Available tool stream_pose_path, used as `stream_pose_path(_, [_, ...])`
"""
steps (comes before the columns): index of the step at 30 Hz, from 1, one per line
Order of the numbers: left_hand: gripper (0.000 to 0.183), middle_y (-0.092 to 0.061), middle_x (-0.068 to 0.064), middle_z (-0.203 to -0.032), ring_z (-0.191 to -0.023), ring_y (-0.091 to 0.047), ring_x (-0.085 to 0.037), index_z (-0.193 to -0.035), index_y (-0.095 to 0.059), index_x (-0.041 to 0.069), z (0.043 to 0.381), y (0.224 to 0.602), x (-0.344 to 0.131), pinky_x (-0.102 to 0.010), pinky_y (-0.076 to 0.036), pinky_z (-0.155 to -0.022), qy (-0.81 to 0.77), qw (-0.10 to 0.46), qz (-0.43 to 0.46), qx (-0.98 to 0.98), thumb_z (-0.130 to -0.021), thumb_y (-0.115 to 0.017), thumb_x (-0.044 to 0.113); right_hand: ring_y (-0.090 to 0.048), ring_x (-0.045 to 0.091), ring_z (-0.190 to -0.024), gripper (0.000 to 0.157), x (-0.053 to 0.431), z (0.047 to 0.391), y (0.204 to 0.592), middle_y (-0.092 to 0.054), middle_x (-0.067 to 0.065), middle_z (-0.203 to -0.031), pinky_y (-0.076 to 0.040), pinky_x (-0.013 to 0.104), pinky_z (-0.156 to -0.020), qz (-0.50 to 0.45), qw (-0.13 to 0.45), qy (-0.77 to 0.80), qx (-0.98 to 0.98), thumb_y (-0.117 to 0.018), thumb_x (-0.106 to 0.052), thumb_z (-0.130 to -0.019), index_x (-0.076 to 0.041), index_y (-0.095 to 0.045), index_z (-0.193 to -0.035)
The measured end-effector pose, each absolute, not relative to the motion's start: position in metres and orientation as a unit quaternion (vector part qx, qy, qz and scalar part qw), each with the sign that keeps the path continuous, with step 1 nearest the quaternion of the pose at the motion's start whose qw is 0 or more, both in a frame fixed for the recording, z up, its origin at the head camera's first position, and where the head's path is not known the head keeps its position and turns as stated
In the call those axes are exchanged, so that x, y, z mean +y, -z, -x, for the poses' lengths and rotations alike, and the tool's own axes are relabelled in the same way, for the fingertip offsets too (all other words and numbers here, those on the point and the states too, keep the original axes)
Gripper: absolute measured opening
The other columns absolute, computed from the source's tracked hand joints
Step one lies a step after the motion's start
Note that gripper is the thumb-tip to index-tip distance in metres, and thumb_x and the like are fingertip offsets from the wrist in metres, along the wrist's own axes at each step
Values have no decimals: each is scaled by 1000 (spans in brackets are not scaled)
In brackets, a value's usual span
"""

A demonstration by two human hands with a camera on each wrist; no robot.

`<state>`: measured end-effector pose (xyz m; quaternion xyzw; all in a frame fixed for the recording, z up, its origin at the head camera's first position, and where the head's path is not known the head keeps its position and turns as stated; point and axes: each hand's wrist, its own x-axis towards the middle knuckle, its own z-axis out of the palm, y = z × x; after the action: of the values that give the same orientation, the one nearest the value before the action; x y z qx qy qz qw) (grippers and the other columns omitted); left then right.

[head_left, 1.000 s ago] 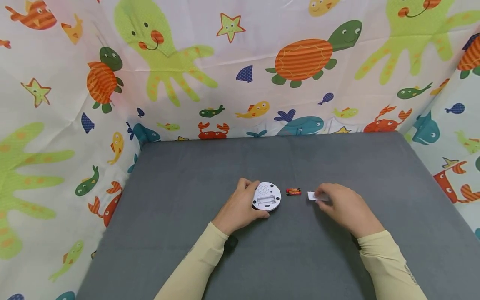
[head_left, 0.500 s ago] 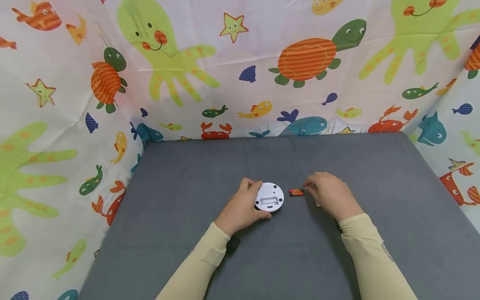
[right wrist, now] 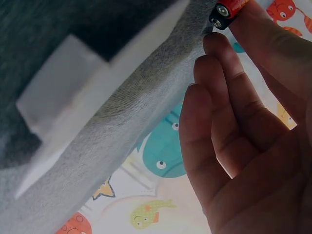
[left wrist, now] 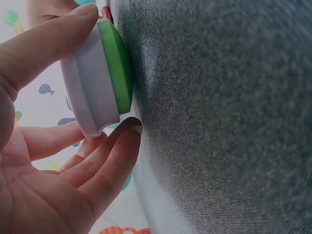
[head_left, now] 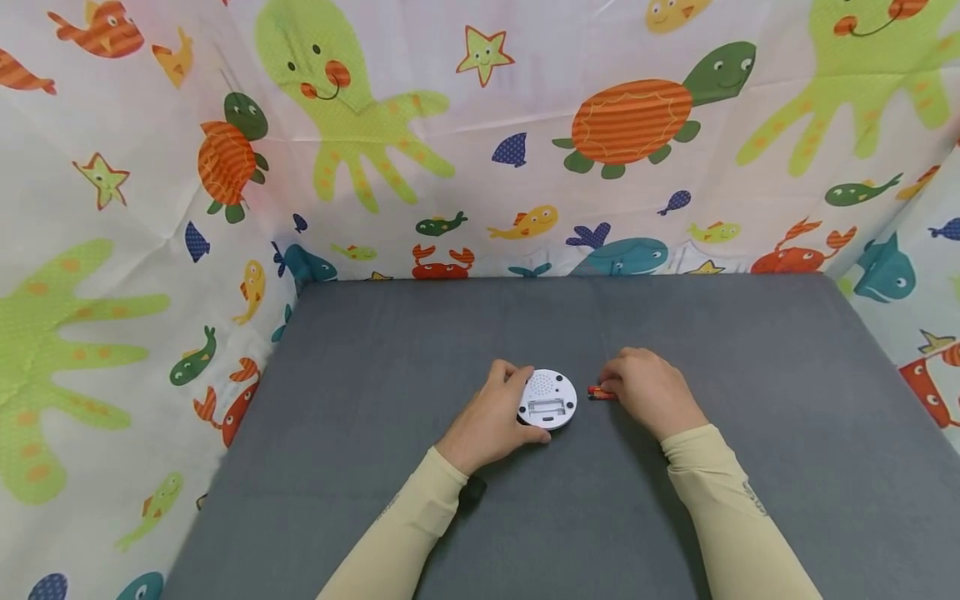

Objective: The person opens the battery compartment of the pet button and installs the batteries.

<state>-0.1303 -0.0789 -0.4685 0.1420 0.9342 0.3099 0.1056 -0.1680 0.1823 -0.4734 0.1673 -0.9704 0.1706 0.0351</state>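
In the head view my left hand (head_left: 491,421) grips a round white device (head_left: 538,386) by its left side, thumb at the near edge. Its underside faces up, showing speaker holes, dark feet and an uncovered battery slot with nothing in it. In the left wrist view a green rim (left wrist: 116,68) shows on its lower side, close to the cloth. Just right of the device, my right hand (head_left: 651,393) pinches the red-and-black batteries (head_left: 597,393) between thumb and index finger. A white battery cover (right wrist: 63,90) lies on the cloth in the right wrist view, blurred; in the head view the right hand hides it.
Grey cloth (head_left: 390,358) covers the table. A white curtain (head_left: 420,50) printed with sea animals rises along the back and both sides. A small dark object (head_left: 472,490) shows under the left wrist.
My right hand has let go of the white cover and moved left onto the batteries. The left hand keeps holding the device in place. The head view has shifted slightly.
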Motion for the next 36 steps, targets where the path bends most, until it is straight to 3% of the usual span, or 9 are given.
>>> stream_pose_path(6, [97,-46,-8,-150,-114,-64,-20,-165,-45,13,130,468,-79,-35,-57,-94,-306,106,-142,936,-85,-95,34,-65,26,-85,9,182,167,473,-70,3,-88,-59,50,-77,-180,37,-155,-971,-85,-7,-90,-15,-83,-88])
stream_pose_path(16, [97,-45,-8,-151,-114,-64,-20,-165,-44,12,130,466,-78,-36,-57,-95,-301,104,-143,937,-85,-95,35,-62,25,-87,11,178,164,464,-68,3,-89,-57,47,-72,-176,44,-148,-972,-78,-3,-93,-14,-77,-91])
stream_pose_path(24, [97,-46,-9,-150,-109,-64,-19,-164,-44,11,130,465,-78,-31,-56,-89,-295,104,-144,939,-85,-95,35,-61,20,-83,8,155,151,441,-73,1,-91,-54,38,-68,-209,72,-176,-959,-84,-9,-94,-13,-78,-98])
stream_pose_path(36, [95,-45,-11,-149,-105,-64,-18,-163,-46,8,129,467,-80,-27,-56,-83,-307,91,-167,932,-85,-95,32,-63,20,-87,14,120,135,451,-70,2,-92,-60,37,-78,-293,126,-130,-939,-90,-11,-88,-13,-79,-96])
